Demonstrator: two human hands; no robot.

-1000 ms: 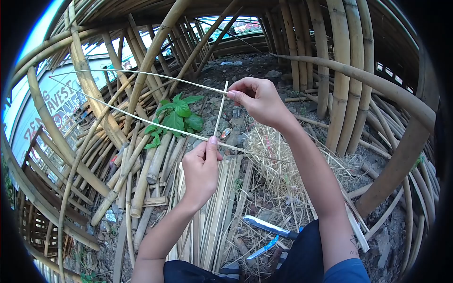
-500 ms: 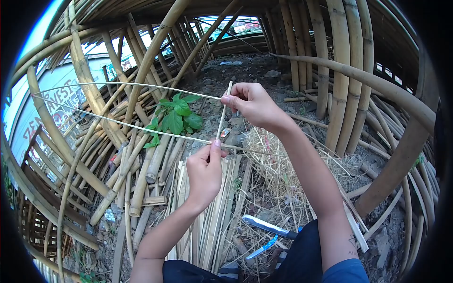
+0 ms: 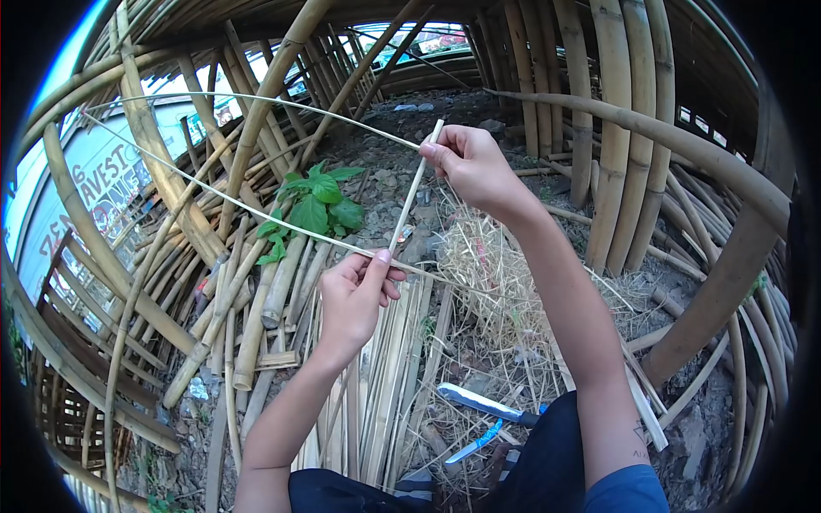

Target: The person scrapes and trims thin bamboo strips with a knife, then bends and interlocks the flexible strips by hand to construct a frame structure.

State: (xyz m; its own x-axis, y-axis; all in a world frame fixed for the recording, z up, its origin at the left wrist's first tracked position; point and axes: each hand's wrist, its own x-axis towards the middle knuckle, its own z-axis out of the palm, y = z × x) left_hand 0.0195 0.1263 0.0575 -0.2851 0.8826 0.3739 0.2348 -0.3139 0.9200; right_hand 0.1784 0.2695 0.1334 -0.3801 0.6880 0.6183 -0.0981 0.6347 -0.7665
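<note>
My left hand (image 3: 352, 295) pinches thin bamboo strips where two of them cross, its thumb pressed on top. Farther up and to the right, my right hand (image 3: 470, 167) grips the upper part of a short bamboo stick (image 3: 416, 186) between thumb and fingers. That stick slants between both hands. One long thin bamboo strip (image 3: 333, 114) runs from my right hand to the far left; another long strip (image 3: 248, 207) passes under my left thumb. Their far ends meet or bend together at the left, making a narrow triangle. I cannot make out how they join.
Split bamboo slats (image 3: 376, 385) lie below my hands. A large knife (image 3: 479, 402) and a smaller blue-handled knife (image 3: 475, 443) rest by my right knee. Shavings (image 3: 492, 274) are heaped beyond. Bamboo poles (image 3: 620, 137) stand around, near a leafy plant (image 3: 315, 203).
My right hand has moved up and slightly right, my left hand slightly left, so they are farther apart. The long strips' far end has risen, and the triangle has opened wider.
</note>
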